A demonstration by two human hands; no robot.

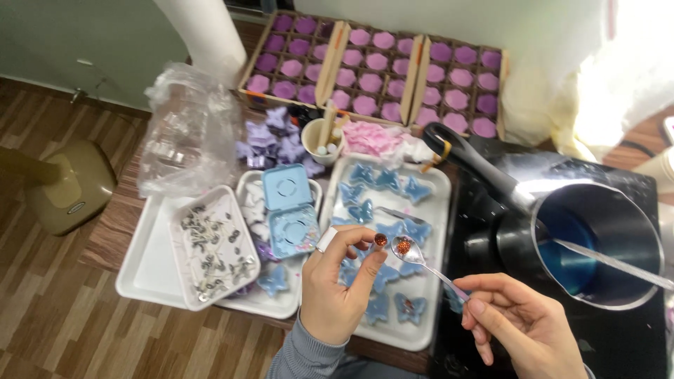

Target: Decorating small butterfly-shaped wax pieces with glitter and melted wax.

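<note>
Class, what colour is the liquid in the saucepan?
Blue; the liquid in the saucepan shows in the head view.

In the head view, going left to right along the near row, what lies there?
White tray of metal wick holders → left hand → spoon of orange glitter → right hand → saucepan of blue liquid.

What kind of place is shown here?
Probably a home craft table for candle or soap making: trays of blue butterfly casts, boxes of purple pieces, and a pot of blue liquid on a hob.
</note>
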